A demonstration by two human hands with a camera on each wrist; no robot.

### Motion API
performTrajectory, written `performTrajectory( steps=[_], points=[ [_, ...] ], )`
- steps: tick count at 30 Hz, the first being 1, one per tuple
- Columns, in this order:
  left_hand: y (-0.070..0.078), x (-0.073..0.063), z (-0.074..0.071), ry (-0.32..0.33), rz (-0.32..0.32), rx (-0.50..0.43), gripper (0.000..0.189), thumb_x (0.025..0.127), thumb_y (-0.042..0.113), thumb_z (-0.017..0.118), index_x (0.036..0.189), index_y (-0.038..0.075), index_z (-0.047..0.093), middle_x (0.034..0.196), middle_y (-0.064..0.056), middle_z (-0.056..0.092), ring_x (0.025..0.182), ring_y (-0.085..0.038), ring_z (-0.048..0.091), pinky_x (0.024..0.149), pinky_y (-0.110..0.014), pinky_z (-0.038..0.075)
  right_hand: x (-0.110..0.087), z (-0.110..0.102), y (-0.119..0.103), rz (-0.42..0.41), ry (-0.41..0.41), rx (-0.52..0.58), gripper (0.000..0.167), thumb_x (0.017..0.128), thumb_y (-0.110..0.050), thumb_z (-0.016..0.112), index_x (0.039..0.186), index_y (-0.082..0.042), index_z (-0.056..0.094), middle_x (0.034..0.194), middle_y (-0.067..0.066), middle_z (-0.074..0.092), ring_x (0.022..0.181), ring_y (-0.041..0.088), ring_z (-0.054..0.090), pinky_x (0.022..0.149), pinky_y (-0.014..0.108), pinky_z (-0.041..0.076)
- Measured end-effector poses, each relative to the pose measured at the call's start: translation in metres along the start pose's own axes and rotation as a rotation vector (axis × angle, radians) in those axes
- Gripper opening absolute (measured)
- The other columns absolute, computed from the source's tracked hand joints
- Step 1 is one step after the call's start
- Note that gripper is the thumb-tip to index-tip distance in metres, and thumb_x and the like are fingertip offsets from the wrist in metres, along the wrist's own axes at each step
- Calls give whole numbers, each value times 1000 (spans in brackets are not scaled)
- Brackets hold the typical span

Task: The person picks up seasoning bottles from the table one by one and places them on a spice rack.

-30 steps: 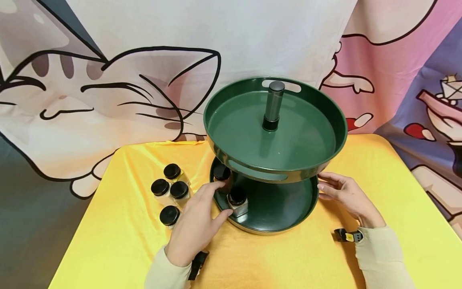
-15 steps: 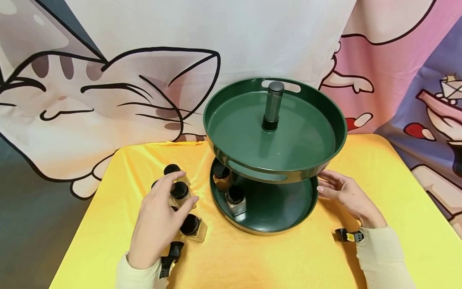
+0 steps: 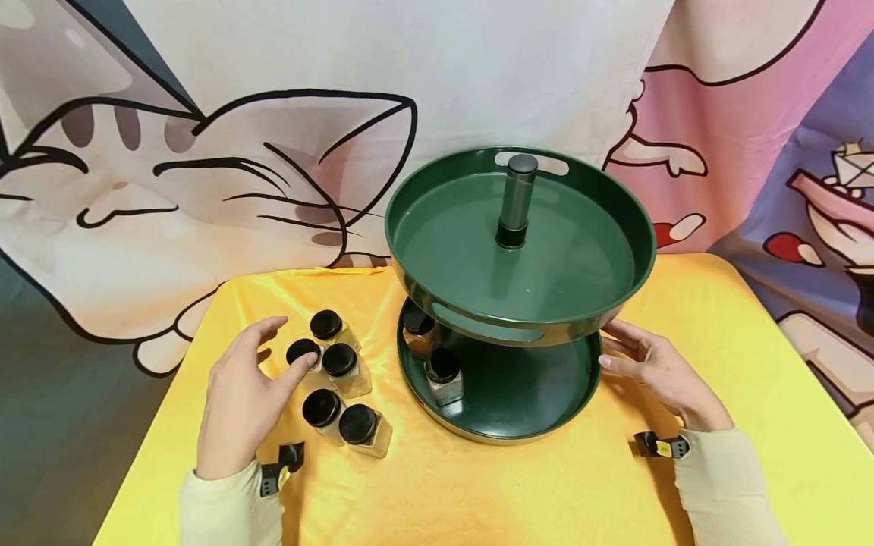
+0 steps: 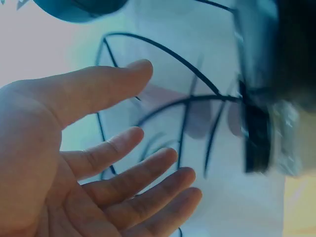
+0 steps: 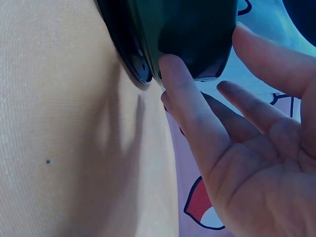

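Observation:
My left hand [image 3: 239, 394] is spread beside the table jars, its thumb overlapping the lid of the leftmost jar [image 3: 303, 353]. In the left wrist view nothing lies between thumb and fingers. Several square glass jars with black lids stand in this group, including a yellow-tinted one [image 3: 334, 331] at the back and a pale one [image 3: 367, 431] in front. My right hand [image 3: 658, 371] has its fingertips at the right rim of the lower green tray [image 3: 526, 394]; the right wrist view shows fingers against its wall. That tray bears an orange-brown jar [image 3: 420, 334] and a greyish jar [image 3: 445, 379] at its left.
Above the lower tray is the wide upper green tray [image 3: 464, 258] with a central post [image 3: 519, 199] and handle slots, covering the back of the lower tier. A yellow cloth [image 3: 478, 493] covers the table. Behind hangs a cartoon-printed curtain [image 3: 519, 68].
My left hand has left the lower tray and moved left past the jars to their far side. The greyish jar in the tray has shifted slightly left. My right hand stays at the rim.

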State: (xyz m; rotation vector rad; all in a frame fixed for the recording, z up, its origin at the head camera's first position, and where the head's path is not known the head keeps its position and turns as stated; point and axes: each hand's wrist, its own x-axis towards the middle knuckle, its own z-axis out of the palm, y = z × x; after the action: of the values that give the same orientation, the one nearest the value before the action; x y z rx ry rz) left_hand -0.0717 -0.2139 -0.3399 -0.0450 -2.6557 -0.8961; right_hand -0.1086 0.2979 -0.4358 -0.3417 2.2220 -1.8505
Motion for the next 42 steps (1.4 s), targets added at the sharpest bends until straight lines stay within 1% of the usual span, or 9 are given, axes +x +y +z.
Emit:
performTrajectory(
  steps=[5, 11, 16, 21, 26, 30, 35, 39, 42],
  points=[
    [-15, 4, 1, -70, -31, 10, 64, 88, 30, 80, 138, 0, 55, 136, -22, 58, 110, -45, 61, 89, -58, 51, 1, 0, 0, -9, -7, -35, 68, 96, 0, 65, 153, 9, 29, 143, -11, 49, 125, 0, 54, 90, 21, 53],
    [-28, 7, 2, -183, -70, 38, 72, 88, 42, 77, 143, 3, 51, 140, -26, 52, 120, -47, 55, 85, -61, 51, 2, 1, 0, -21, -12, -56, 69, 96, -1, 65, 154, 7, 29, 147, -5, 45, 127, -1, 51, 91, 20, 52],
    [-37, 10, 4, -294, -102, 45, 78, 88, 45, 77, 147, 3, 47, 145, -27, 49, 126, -48, 51, 90, -61, 49, 3, 2, 1, -53, -22, -65, 69, 96, 1, 65, 154, 6, 30, 148, -7, 45, 128, -1, 50, 91, 20, 51],
    [-43, 13, 9, -364, -109, 56, 82, 87, 46, 77, 149, 3, 44, 144, -28, 49, 123, -48, 53, 91, -61, 49, 3, 0, 0, -41, -40, -81, 70, 96, -1, 66, 155, 5, 29, 151, -2, 42, 130, -2, 47, 92, 20, 51],
    [-47, 15, 14, -388, -117, 49, 81, 86, 40, 80, 148, 3, 45, 139, -29, 53, 115, -47, 58, 89, -58, 51, 2, -2, 0, -2, -46, -108, 74, 95, -6, 68, 157, 2, 27, 157, 12, 35, 132, 1, 42, 93, 20, 50],
    [-50, 16, 17, -401, -122, 50, 79, 85, 40, 81, 145, 3, 47, 138, -28, 53, 112, -44, 61, 87, -57, 52, 1, -2, 0, 8, -48, -117, 77, 95, -7, 69, 158, 0, 25, 159, 16, 32, 136, 8, 41, 94, 20, 50],
    [-55, 16, 21, -410, -107, 80, 80, 85, 40, 80, 146, 2, 46, 135, -27, 56, 87, -30, 64, 74, -47, 53, 1, -3, 1, -13, -58, -131, 79, 94, -6, 69, 159, -3, 24, 161, 12, 30, 141, 22, 38, 95, 22, 50],
    [-58, 16, 25, -405, -101, 59, 77, 86, 33, 80, 146, 2, 44, 131, -27, 58, 69, -21, 57, 64, -37, 48, 0, -3, 0, -21, -66, -136, 82, 94, -5, 70, 160, -7, 22, 163, 12, 26, 144, 38, 31, 97, 23, 49],
    [-59, 16, 28, -390, -94, 38, 72, 85, 27, 80, 144, 3, 46, 125, -24, 61, 64, -19, 53, 61, -34, 45, 0, -3, -2, -11, -66, -150, 84, 93, -6, 71, 161, -10, 21, 164, 17, 21, 144, 50, 23, 98, 19, 46]
  ],
)
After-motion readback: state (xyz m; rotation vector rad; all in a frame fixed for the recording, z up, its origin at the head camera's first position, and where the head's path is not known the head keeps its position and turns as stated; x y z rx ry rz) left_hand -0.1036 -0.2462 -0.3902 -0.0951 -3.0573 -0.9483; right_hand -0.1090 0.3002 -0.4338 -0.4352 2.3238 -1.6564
